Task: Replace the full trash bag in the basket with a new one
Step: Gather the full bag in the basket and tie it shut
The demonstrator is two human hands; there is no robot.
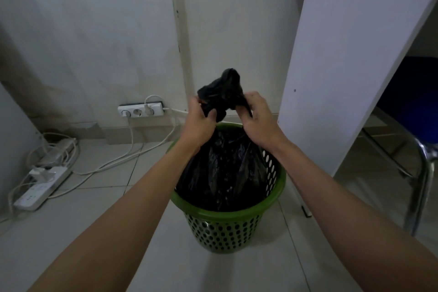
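Observation:
A green perforated plastic basket stands on the tiled floor in the middle of the head view. A full black trash bag sits inside it, its top gathered into a bunch above the rim. My left hand grips the left side of that bunched top. My right hand grips the right side of it. Both hands are held just above the basket's far rim. No second bag is in view.
A white desk side panel rises close to the right of the basket, with a chrome chair leg beyond it. A wall socket strip and white power strips with tangled cables lie left on the floor.

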